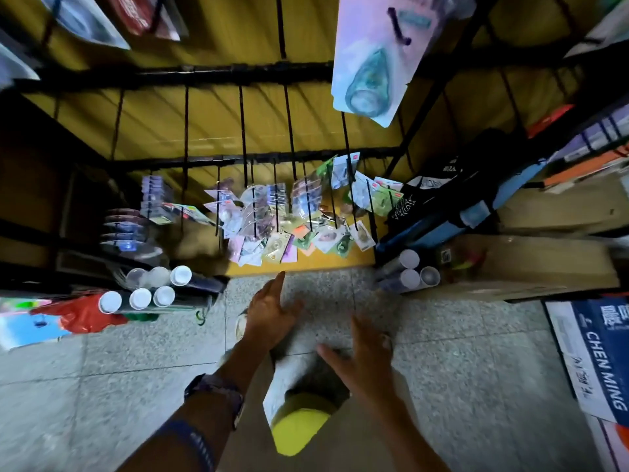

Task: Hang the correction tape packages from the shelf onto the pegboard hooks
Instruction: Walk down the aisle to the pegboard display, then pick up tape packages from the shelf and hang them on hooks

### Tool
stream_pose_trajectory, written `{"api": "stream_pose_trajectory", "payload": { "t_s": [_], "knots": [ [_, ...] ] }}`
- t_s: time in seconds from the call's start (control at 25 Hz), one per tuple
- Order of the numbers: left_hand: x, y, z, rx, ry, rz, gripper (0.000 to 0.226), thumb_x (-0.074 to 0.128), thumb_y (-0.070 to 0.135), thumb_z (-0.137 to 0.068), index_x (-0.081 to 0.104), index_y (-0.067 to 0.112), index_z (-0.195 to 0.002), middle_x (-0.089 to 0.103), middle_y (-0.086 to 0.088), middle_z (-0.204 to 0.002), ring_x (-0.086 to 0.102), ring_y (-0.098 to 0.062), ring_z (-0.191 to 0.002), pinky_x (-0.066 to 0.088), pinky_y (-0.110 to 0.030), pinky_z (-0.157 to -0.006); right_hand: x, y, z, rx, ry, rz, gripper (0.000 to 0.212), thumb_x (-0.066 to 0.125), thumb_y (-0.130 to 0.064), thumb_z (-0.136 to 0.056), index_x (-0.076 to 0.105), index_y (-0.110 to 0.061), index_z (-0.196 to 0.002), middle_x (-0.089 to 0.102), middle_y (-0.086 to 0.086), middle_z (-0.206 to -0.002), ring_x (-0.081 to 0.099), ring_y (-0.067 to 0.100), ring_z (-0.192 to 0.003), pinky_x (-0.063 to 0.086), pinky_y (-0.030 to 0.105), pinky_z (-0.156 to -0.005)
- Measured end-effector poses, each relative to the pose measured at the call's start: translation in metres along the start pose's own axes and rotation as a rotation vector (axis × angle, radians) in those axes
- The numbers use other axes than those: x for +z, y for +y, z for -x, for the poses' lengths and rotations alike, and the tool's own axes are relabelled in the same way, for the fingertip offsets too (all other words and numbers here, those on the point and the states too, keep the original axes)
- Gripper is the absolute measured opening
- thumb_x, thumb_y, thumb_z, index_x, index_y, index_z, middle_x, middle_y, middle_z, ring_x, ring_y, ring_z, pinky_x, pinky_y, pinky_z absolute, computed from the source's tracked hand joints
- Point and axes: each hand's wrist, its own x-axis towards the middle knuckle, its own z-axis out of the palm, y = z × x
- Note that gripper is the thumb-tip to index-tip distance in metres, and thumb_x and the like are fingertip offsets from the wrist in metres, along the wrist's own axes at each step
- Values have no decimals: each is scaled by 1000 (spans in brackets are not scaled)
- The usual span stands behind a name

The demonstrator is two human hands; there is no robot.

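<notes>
Both hands hung over the speckled grey tiled floor (459, 352) and held nothing. The left hand (270, 310) was spread flat with its fingers straight and pointing toward the display; a dark-strapped watch (218, 391) sat on that wrist, and a blue band (194, 441) lay further up the forearm. The right hand (360, 356) was also spread, with its fingers apart and its thumb angled inward. The two hands were near each other but apart.

Ahead of them, a cluster of small pastel card-backed correction tape packages (286, 216) hung from thin black metal hooks (289, 131) on the yellow pegboard wall (204, 124), crowded and overlapping at its lower part. One larger, blurred pale package with a teal teardrop shape (371, 63) hung close to the camera at the upper right.

White-capped dark tubes (143, 291) lay bundled at the left, and similar tubes (412, 274) at the right beside a brown cardboard box (531, 267). A bright yellow rounded object (297, 427) showed below, between the forearms; blur hid what it was.
</notes>
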Motion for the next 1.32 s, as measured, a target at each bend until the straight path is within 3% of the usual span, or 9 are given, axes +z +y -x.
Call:
{"api": "stream_pose_trajectory", "payload": {
  "t_s": [0.12,0.24,0.32,0.48,0.64,0.84,0.96,1.12,1.32],
  "knots": [
    [36,-23,-45,-30,32,55,99,49,73,-71,30,20,-152,47,-13,-148,46,-34,-132,42,-44,-107,31,31,-55,-40,-7,21,131,7,-102,-50,16,-24,-155,18,6,-162,19,24,-148,21,42,-118],
    [91,-56,-103,-75,46,84,89,64,55,-76,33,19,-151,49,-16,-145,50,-36,-128,45,-45,-104,81,73,-131,-56,-3,38,118,24,-98,-60,22,-25,-153,24,6,-160,25,26,-146,27,44,-116],
    [129,-85,-146,-69,67,90,89,60,58,-74,34,20,-151,51,-15,-143,51,-36,-128,46,-46,-102,120,100,-183,-97,-12,88,107,40,-89,-69,23,-25,-153,24,6,-160,27,26,-145,28,43,-115],
    [186,-138,-218,-83,76,81,88,57,58,-74,30,26,-152,47,-13,-147,47,-34,-130,44,-45,-104,193,141,-277,-177,29,210,100,38,-84,-72,30,-21,-151,33,6,-157,35,26,-141,35,42,-111],
    [224,-180,-270,-65,149,94,88,59,51,-73,34,19,-151,45,-14,-148,45,-33,-133,39,-42,-109,259,178,-337,-209,-18,316,90,50,-72,-81,23,-25,-153,27,5,-159,31,27,-144,31,43,-112],
    [241,-200,-277,-27,192,94,90,56,61,-72,36,20,-149,48,-13,-146,47,-33,-132,40,-42,-108,298,192,-345,-233,18,281,91,48,-67,-80,26,-19,-153,29,7,-159,34,26,-142,32,38,-112],
    [251,-197,-244,35,162,14,83,63,48,-85,24,21,-154,36,-14,-155,38,-33,-138,34,-44,-112,312,190,-330,-210,14,235,93,50,-69,-78,23,-21,-153,23,4,-161,28,24,-145,33,39,-112],
    [247,-200,-206,72,195,27,82,62,45,-89,18,22,-155,26,-11,-159,28,-32,-144,28,-45,-117,304,179,-303,-207,4,240,98,51,-75,-78,14,-27,-155,10,-1,-164,18,26,-148,24,42,-118],
    [230,-208,-165,119,253,82,81,64,37,-89,18,25,-155,28,-12,-158,28,-31,-144,28,-41,-117,277,162,-267,-191,60,237,103,50,-80,-76,11,-26,-155,8,-1,-164,14,26,-149,21,44,-119]
  ]
}}
